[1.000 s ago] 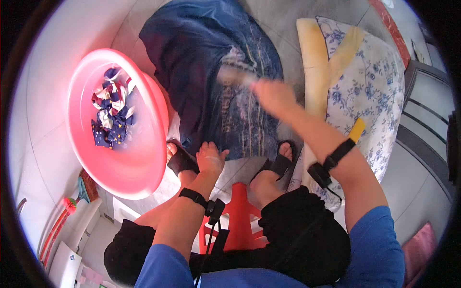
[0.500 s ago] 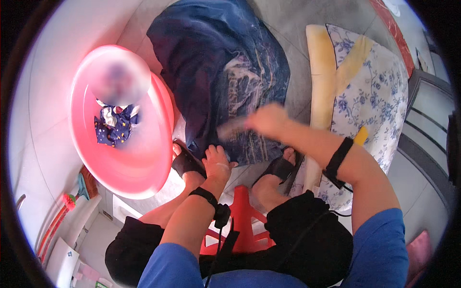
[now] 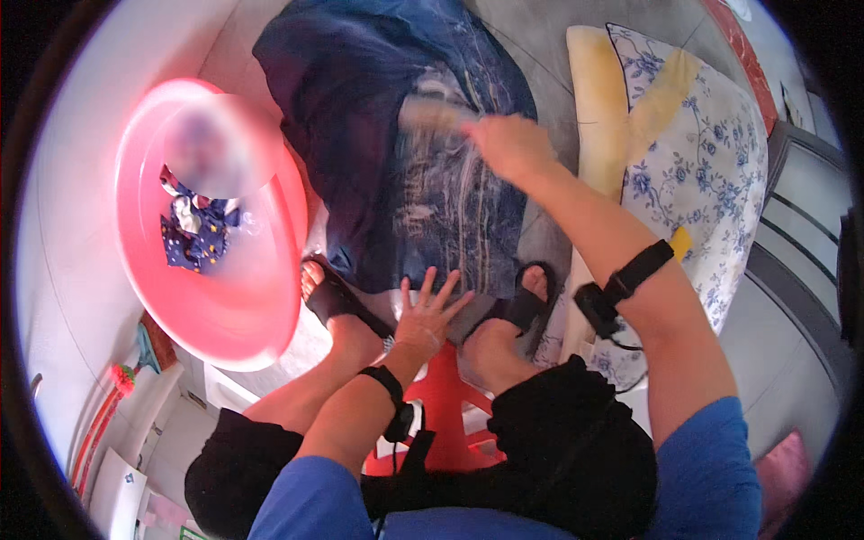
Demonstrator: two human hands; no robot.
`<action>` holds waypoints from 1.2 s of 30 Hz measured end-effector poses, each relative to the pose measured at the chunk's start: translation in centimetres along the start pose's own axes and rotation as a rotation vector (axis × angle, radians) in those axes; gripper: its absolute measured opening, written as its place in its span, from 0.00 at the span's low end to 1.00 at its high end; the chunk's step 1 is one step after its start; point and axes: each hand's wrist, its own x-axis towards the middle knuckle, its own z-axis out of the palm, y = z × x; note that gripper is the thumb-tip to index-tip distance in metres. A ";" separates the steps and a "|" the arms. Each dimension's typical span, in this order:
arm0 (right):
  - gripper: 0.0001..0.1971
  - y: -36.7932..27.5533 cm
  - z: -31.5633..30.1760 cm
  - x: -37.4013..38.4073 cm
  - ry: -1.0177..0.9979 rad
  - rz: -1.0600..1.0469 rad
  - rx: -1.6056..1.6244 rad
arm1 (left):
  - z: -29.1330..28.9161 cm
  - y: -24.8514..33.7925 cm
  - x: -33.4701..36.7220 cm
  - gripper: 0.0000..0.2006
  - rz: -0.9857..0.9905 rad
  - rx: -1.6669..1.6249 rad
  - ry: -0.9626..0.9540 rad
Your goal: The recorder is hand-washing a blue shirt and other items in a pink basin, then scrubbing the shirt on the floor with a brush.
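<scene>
**Dark blue cloth (image 3: 387, 153) spread on a grey tiled floor (image 3: 553, 72), brush (image 3: 436, 119) over it**

The dark blue cloth lies ahead of the person's feet, rumpled on its left part, with whitish streaks and a pale patch on its right part. Well to its right lies a floral pad (image 3: 693, 198) with a yellowish edge. Close on the left stands a pink basin (image 3: 243, 315), its far part blurred, holding a crumpled, printed cloth (image 3: 193, 234). A red stool (image 3: 441, 387) shows between the legs. As for the hands, the right hand (image 3: 513, 148) is closed around the handle of the brush, above the pale patch; motion blur hides whether the bristles touch. The left hand (image 3: 427, 324) is spread wide, fingers fanned, fingertips over the near edge of the cloth; whether they press it, I cannot tell.
</scene>
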 end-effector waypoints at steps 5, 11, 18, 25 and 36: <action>0.22 -5.5 2.8 -5.8 -0.170 -0.022 0.051 | -0.2 0.1 -1.5 0.37 -0.006 -0.053 0.024; 0.21 -4.7 4.7 -5.4 -0.168 -0.116 0.031 | 1.3 -4.5 0.7 0.13 -0.082 -0.205 0.204; 0.20 -1.3 -0.7 0.3 -0.011 0.060 0.023 | 0.5 -5.3 1.6 0.06 -0.040 -0.302 0.123; 0.17 0.3 0.1 -1.7 -0.096 0.176 0.135 | -1.2 -4.1 2.7 0.15 -0.072 -0.273 -0.242; 0.12 0.4 -0.5 -0.7 0.056 0.145 0.019 | -2.1 -4.9 4.1 0.10 0.013 -0.181 -0.367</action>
